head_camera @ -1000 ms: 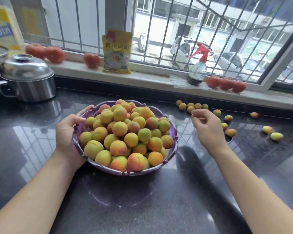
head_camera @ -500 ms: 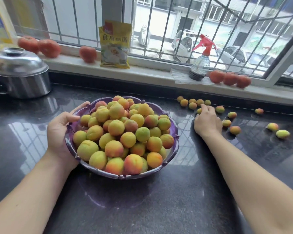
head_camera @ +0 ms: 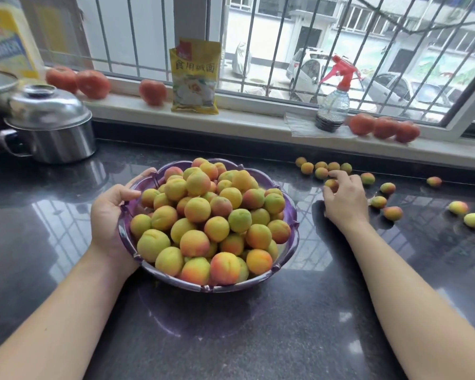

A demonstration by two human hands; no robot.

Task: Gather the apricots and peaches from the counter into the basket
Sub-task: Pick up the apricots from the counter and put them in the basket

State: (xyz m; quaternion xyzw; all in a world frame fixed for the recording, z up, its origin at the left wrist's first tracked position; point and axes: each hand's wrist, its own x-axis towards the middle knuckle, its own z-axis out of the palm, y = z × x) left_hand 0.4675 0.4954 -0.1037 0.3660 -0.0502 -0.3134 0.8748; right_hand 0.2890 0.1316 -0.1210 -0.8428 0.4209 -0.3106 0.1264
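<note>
Apricots and peaches fill the purple basket (head_camera: pixel 291 215) in a heap that rises above its rim; the basket stands on the dark bench (head_camera: pixel 231 338). Loose fruit (head_camera: pixel 321 172) lies in a cluster near the back wall, with more pieces scattered to the right. The left hand (head_camera: pixel 107 212) grips the basket's left rim, thumb over the edge and fingers curled beneath. The right hand (head_camera: pixel 343 198) rests over the cluster, its fingers curled round one small apricot (head_camera: pixel 331 184); whether the grip has closed fully cannot be told.

Hazards from this point:
- Overflow. The heap is already high; a fruit set on its slope is likely to roll off or dislodge others onto the bench.
- Runaway fruit. The bench is polished, so a brush of the fingers may send neighbouring pieces rolling.
- Bruising. Dropping rather than placing fruit may mark the soft skin.
</note>
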